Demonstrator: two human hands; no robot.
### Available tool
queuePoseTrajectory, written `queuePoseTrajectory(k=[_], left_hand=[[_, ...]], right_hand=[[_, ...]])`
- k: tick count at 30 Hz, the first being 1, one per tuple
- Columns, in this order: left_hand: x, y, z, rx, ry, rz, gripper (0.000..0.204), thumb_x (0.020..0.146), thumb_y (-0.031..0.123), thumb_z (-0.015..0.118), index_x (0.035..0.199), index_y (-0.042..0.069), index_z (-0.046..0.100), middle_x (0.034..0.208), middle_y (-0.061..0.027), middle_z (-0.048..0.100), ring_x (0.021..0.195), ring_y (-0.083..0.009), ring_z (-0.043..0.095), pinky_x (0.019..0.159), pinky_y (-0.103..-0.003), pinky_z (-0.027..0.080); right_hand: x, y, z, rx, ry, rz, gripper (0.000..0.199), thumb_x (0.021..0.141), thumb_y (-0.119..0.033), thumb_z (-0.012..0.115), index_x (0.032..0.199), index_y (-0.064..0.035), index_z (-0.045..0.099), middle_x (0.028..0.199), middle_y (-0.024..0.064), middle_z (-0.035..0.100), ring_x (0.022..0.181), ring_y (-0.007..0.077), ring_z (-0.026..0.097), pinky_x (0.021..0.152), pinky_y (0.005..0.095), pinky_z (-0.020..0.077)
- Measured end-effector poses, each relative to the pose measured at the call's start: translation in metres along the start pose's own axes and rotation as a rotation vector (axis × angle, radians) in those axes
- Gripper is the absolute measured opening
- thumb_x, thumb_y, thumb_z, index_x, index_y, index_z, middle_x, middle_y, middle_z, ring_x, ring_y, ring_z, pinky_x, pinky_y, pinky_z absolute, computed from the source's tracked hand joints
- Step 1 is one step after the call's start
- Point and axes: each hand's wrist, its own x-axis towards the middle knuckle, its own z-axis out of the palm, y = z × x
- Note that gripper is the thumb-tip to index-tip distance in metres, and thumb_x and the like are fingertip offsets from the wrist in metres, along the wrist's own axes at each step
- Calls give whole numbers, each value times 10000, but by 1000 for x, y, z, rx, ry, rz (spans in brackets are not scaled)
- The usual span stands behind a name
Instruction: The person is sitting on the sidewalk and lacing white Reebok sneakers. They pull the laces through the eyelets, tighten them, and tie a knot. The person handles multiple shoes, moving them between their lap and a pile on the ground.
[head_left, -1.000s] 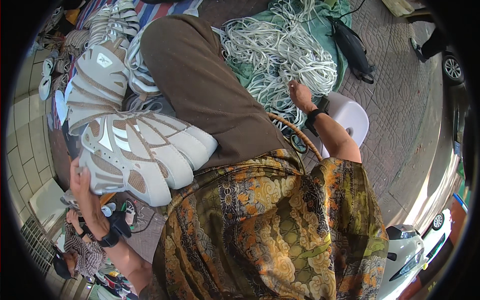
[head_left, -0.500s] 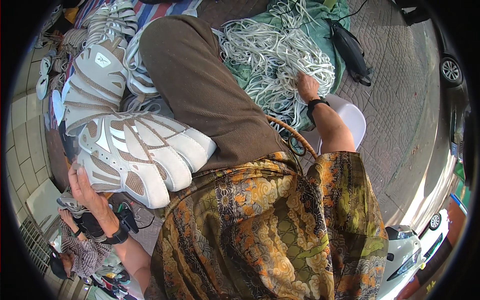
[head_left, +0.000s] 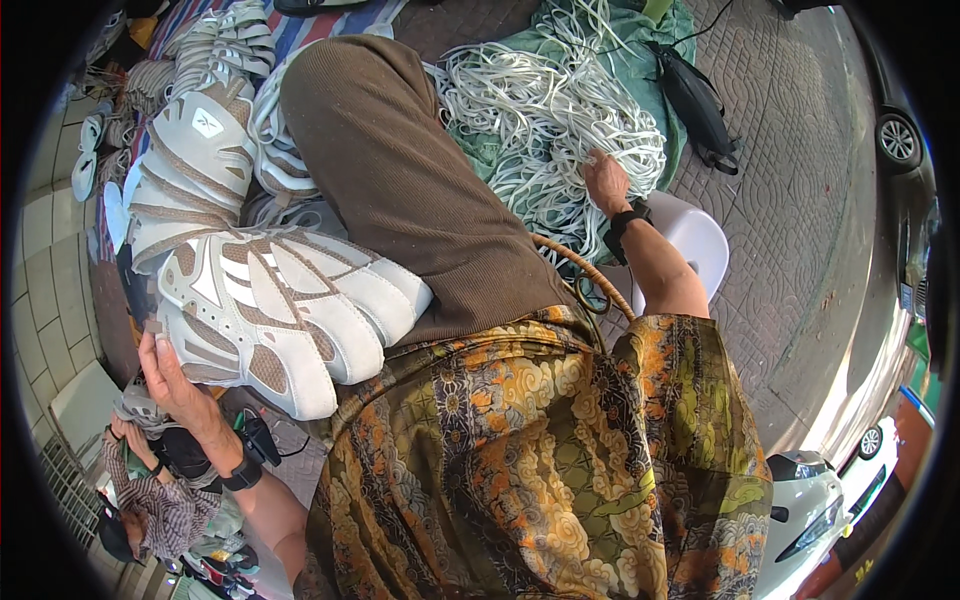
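A stack of grey, white and brown shoe uppers lies across my lap on the left, several nested one behind another. My left hand grips the near-left edge of the front upper, its fingers along the rim and partly hidden. To the right of my bent knee spreads a tangled heap of flat white shoelaces on a green sheet. At that heap's right side my right hand is closed on some laces, with the fingertips buried among the strands.
More stacked uppers stand beyond my lap at the left, over a striped sheet. A black bag lies right of the laces, near a white plastic seat. At lower left another person sits; parked vehicles line the right.
My right hand has shifted slightly left and toward me at the lace heap. My left hand stays at the uppers, nearly unmoved. The other person's arms have moved a little.
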Motion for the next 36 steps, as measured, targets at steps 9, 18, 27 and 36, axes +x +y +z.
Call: queuePoseTrajectory(k=[9, 18, 27, 36], left_hand=[[0, -7, -4, -167, 37, -45, 385, 963, 192, 553, 1273, -30, 500, 1171, -117, 603, 1037, -192, 593, 908, -326, 478], [1, -2, -9, -212, 60, -70, 415, 949, 185, 555, 1292, -39, 484, 1226, -146, 576, 1114, -221, 557, 989, -348, 418], [-15, -3, -22, -229, 30, 38, 389, 964, 154, 520, 1291, -53, 475, 1286, -162, 526, 1189, -250, 507, 1033, -393, 388], [-54, 34, -1, 53, 195, 356, 291, 963, 57, 492, 1213, -89, 518, 1258, -194, 548, 1175, -284, 534, 1032, -424, 439]], right_hand=[[22, -21, 17, 8, -94, 96, 251, 844, -295, 557, 921, -102, 698, 898, 179, 687, 878, 411, 645, 766, 495, 501], [-1, -27, -1, 240, -15, 117, 250, 845, -290, 579, 974, -133, 723, 923, 186, 685, 866, 389, 648, 735, 461, 500], [-47, -87, -56, 314, 95, -225, 90, 809, -117, 658, 886, -86, 692, 1005, 85, 609, 903, 308, 621, 783, 402, 495], [-6, -83, -215, 643, -83, -118, 162, 943, -191, 586, 929, -59, 681, 642, -52, 524, 570, 16, 427, 505, 189, 326]])
